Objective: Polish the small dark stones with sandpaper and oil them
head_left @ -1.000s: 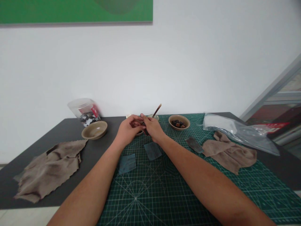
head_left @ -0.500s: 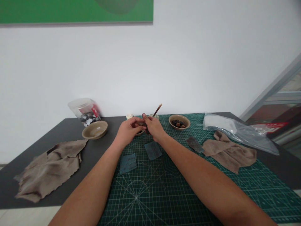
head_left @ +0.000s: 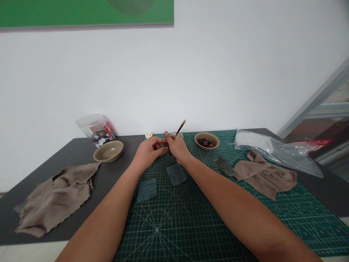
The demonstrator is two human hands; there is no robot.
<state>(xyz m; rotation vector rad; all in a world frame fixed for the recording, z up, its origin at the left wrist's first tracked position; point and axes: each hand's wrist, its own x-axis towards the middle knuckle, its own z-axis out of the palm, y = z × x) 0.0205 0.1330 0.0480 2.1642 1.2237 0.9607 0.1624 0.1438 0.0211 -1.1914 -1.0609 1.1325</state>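
Observation:
My left hand and my right hand meet above the back of the green cutting mat. Between their fingertips is a small dark piece, mostly covered by the fingers. The fingers of both hands are pinched around it. Just behind my right hand stands a brush in a small glass jar. A dish shows partly below my left fingers. Two grey-blue sandpaper squares lie on the mat, one at the left and one nearer my hands.
A bowl of dark pieces is behind at right; another bowl and a tilted plastic jar are left. Brown cloths lie on both sides. A dark strip, plastic bag and white-capped bottle are also there.
The whole view has shifted slightly, so things appear a little further left. Both hands keep their grip on the small piece, with only slight finger movement.

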